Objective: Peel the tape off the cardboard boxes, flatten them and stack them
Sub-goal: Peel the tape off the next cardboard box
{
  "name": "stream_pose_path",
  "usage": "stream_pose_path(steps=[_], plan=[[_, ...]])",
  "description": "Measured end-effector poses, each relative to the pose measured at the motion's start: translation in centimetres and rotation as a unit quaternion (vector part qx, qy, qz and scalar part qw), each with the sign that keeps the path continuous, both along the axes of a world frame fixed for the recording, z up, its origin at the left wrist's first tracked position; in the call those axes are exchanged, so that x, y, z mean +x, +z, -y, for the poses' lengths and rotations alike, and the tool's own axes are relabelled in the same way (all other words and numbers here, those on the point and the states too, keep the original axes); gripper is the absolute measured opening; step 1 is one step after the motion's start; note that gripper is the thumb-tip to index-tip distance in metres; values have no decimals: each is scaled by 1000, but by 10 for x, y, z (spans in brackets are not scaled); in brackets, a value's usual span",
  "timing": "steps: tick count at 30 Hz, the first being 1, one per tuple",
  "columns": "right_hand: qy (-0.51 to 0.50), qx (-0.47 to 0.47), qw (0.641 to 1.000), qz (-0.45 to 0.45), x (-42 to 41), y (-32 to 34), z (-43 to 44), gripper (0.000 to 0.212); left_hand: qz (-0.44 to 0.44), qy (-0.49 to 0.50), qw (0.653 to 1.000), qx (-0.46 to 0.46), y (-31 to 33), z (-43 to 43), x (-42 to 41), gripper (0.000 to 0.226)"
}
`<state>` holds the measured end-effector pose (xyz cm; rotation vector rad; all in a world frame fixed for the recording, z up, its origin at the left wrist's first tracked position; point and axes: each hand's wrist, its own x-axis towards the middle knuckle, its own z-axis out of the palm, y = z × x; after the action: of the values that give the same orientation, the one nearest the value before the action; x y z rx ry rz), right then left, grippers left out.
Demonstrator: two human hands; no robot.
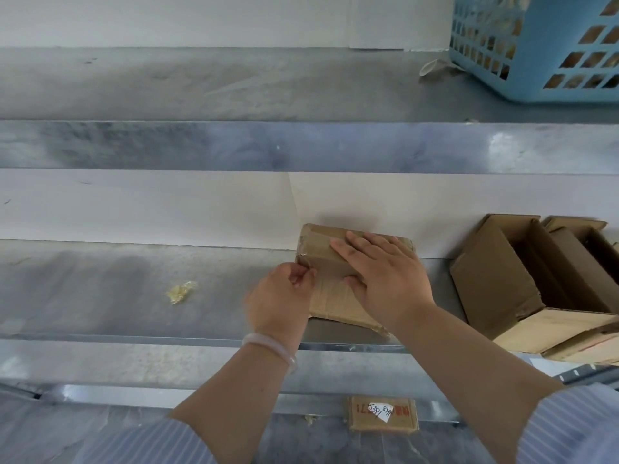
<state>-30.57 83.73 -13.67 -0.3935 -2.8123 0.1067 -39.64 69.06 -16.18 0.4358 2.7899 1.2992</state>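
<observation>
On the shelf point(100, 283), left hand point(279, 303) pinches tape point(302, 258) at the box's point(330, 296) left edge, just beside right hand point(385, 276) pressing flat on top.

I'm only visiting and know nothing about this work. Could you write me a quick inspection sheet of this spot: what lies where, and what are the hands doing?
Surface: scuffed metal shelf, with a white panel behind it.
Job's things: a taped box lies on the shelf against the panel; open cardboard boxes sit to its right.
Clutter: a crumpled tape wad on the shelf left of the taped box; a flat cardboard piece with a white label lower down.
Grippers: the left hand pinches the taped box's left edge; the right hand presses flat on top of it.
Cables: nothing seen.
Surroundings: a blue basket on the upper shelf, far right.
</observation>
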Motion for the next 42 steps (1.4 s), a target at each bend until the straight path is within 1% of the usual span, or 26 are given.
stream_pose_path(steps=[3,7,11,14,16,19,21,23,26,28,30,33,35,36,37,40,42], plan=[[-5,1,1000,-3,-1,0,2,59,27,-6,1000,11,2,-2,3,17],[-2,2,1000,-5,0,-1,2,58,17,-31,999,-5,6,0,-1,19],[2,6,1000,5,-1,0,3,58,-46,-56,997,-29,13,6,-6,17],[5,-1,1000,2,2,1,0,58,-58,-92,993,-33,20,18,-14,18],[8,3,1000,14,3,2,-1,58,-108,-92,989,-37,27,28,-23,16],[18,1,1000,7,5,3,1,58,-200,-97,975,-22,36,35,-31,12],[20,4,1000,4,7,3,4,58,-218,-101,970,-12,39,33,-32,12],[21,5,1000,2,9,2,5,58,-187,-89,978,3,37,28,-34,14],[29,8,1000,-1,12,0,5,58,-103,-40,992,63,31,23,-39,14],[34,11,999,-2,13,-1,5,58,-64,-38,994,82,30,23,-42,13],[34,13,999,-1,13,-1,5,59,-88,-75,991,61,30,24,-43,12],[32,11,999,0,14,0,5,59,-169,-155,973,11,33,29,-40,15],[32,11,999,5,14,1,4,59,-185,-186,965,10,34,35,-38,17],[33,14,999,6,14,1,4,59,-168,-194,966,24,35,38,-38,17],[34,17,999,3,15,1,4,59,-133,-196,971,43,36,41,-37,16],[37,18,999,-7,14,1,5,59,9,-173,979,106,39,41,-33,15],[35,13,999,-3,15,2,5,59,33,-153,981,117,40,37,-33,15]])
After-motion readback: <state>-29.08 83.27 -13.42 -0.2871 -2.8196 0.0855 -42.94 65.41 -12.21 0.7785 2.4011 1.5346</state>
